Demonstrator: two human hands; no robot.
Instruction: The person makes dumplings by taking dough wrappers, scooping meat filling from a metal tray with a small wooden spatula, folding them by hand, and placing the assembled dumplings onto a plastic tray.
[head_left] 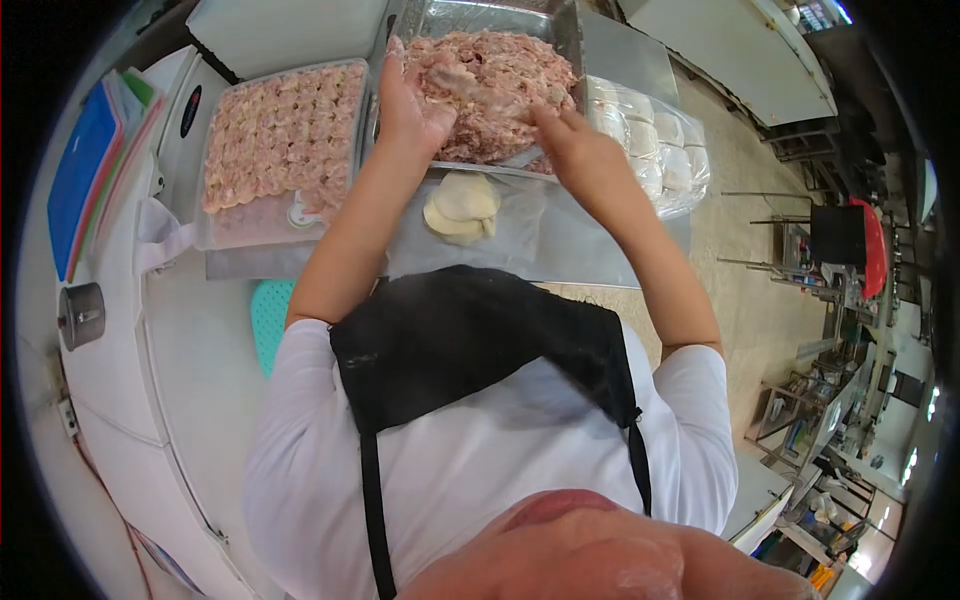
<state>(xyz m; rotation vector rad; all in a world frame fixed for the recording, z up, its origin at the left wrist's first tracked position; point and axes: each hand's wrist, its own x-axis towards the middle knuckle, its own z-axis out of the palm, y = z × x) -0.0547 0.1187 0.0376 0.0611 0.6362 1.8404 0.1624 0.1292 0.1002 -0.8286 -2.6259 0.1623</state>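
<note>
A deep metal pan [578, 50] holds a large mound of ground meat filling [490, 85]. My left hand [412, 112] is over the pan's left side, palm turned up and fingers spread, with bits of meat on it. My right hand [578, 145] is at the pan's front right edge, its fingers curled together beside a pale, flat edge; what they hold is unclear. Just in front of the pan lies a small stack of round dough wrappers [462, 205] on clear plastic. To the left, a tray [358, 120] carries rows of filled dumplings [285, 125].
Plastic-wrapped stacks of white wrappers [650, 135] sit right of the pan on the metal table [600, 245]. A white appliance [165, 330] and coloured folders [85, 180] stand at left. A turquoise perforated item [270, 320] shows below the table edge. Racks and stools [840, 240] are farther right.
</note>
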